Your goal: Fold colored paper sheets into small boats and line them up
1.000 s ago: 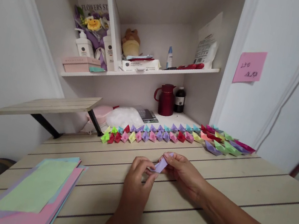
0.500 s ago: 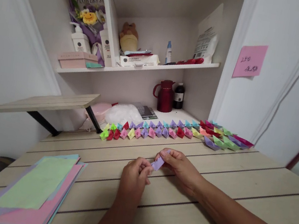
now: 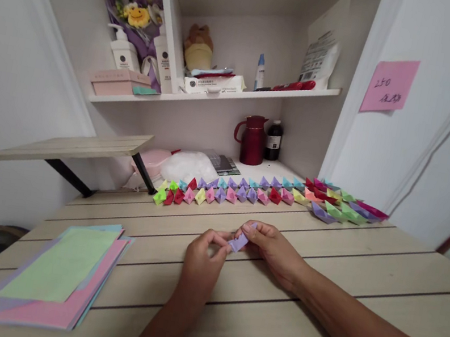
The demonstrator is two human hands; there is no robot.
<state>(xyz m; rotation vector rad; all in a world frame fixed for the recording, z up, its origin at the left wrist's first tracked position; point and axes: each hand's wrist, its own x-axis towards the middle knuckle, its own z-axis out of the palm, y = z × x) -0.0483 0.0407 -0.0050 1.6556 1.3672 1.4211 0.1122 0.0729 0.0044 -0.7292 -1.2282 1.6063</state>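
Several coloured sheets [image 3: 57, 267] lie in a loosely squared stack at the left of the surface [image 3: 135, 314]; since the edges are out of line, a sideways brush could slide the upper ones off. The left hand [image 3: 204, 260] pinches the lower end of a small folded lilac paper [image 3: 240, 243] between thumb and fingertips. This paper is held between both hands, in front of the row of paper boats [image 3: 241, 194]. Opposed pulling could tear it at a crease — uneven pressure could set a fold askew. The right hand [image 3: 275, 254] grips the upper end, thumb on top; the fingers beneath are partly hidden, so their hold cannot be fully judged. Should that grip loosen, the folds could spring open. Farther right, larger boats [image 3: 323, 212] stand close together — a careless forward reach could topple or crush them.
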